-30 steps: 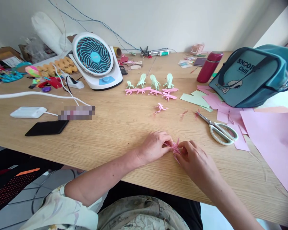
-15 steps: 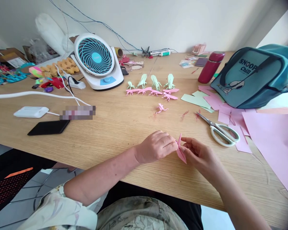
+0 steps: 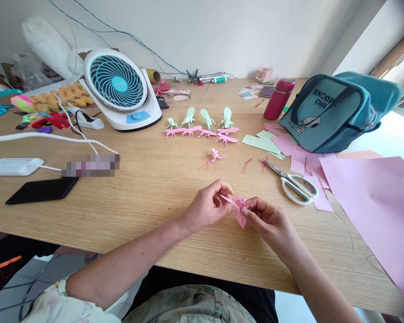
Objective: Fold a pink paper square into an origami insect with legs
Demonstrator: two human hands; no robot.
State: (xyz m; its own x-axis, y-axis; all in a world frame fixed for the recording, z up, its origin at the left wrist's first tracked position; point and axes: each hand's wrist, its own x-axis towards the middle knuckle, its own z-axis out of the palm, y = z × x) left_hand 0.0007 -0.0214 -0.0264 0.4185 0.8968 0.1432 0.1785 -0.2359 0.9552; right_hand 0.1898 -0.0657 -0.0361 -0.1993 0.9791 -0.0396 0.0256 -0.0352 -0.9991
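Note:
A small pink folded paper piece (image 3: 238,207) is held just above the wooden table (image 3: 155,188) near its front edge. My left hand (image 3: 207,204) pinches its left tip and my right hand (image 3: 267,222) pinches its right side, fingers closed on it. Farther back lies one finished pink paper figure (image 3: 215,156). Behind that stands a row of pink paper figures (image 3: 202,133) with a row of pale green ones (image 3: 202,117) behind them.
White-handled scissors (image 3: 294,183) lie to the right beside pink paper scraps and a big pink sheet (image 3: 377,202). A teal bag (image 3: 333,112) and red bottle (image 3: 278,98) stand at the back right. A desk fan (image 3: 119,87), cables, a white box (image 3: 11,166) and a black phone (image 3: 42,190) occupy the left.
The paper piece was pressed near the table, then lifted and turned between both hands. The view has shifted a little to the right.

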